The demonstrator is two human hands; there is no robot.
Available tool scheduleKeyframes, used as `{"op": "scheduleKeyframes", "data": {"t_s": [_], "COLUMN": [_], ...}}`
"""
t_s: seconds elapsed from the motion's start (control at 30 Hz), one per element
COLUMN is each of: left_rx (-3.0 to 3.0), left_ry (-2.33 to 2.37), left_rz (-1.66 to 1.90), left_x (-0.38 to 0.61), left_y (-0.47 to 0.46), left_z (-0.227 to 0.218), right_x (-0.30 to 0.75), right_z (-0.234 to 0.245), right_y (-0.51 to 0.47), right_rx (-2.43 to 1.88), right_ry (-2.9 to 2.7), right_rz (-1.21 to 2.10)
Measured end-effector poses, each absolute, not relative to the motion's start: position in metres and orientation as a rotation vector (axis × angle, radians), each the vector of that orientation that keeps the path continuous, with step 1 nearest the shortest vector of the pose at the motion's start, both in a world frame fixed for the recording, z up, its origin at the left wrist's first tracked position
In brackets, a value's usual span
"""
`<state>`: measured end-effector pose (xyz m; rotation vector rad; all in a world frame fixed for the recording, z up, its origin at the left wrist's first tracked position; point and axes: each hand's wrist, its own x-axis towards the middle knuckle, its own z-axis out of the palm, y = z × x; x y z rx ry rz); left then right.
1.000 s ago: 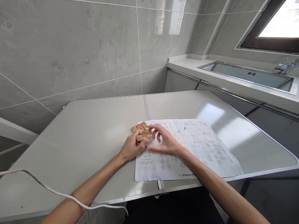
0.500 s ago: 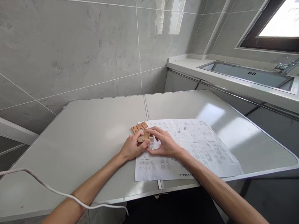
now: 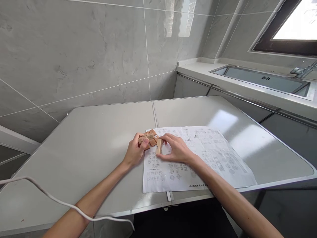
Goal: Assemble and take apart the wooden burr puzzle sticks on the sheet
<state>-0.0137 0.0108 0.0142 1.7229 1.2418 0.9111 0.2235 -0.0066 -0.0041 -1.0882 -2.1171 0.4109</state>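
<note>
Both hands work over small wooden puzzle pieces at the far left corner of a printed instruction sheet (image 3: 213, 155) on a grey folding table (image 3: 94, 145). My left hand (image 3: 133, 152) pinches one notched wooden bar (image 3: 146, 137) just above the loose wooden pieces (image 3: 152, 141) lying on the sheet. To its right, my right hand (image 3: 176, 149) holds a second short wooden bar (image 3: 158, 146) upright between thumb and fingers. The two bars are apart from each other.
A white cable (image 3: 49, 198) crosses the near left edge of the table. Tiled walls stand behind. A counter with a steel sink (image 3: 262, 79) and a tap (image 3: 300, 70) runs along the right, under a window.
The joined wooden cross that both hands held together has come apart. My left hand has carried one bar up and to the left, and my right hand keeps the other bar.
</note>
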Motion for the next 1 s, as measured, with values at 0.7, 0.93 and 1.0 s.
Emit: {"op": "scheduleKeyframes", "data": {"t_s": [0.7,0.93,1.0], "left_rx": [1.975,2.081,2.082], "left_ry": [1.155,1.135,1.122], "left_rz": [0.908,0.819,0.813], "left_x": [-0.01,-0.013,-0.014], "left_y": [0.003,0.005,0.005], "left_z": [0.012,0.007,0.006], "right_x": [0.225,0.225,0.227], "right_z": [-0.006,0.001,0.003], "right_y": [-0.004,-0.002,-0.002], "right_rx": [-1.167,-1.019,-0.996], "right_ry": [-2.029,-1.866,-1.834], "right_rz": [0.576,0.894,1.02]}}
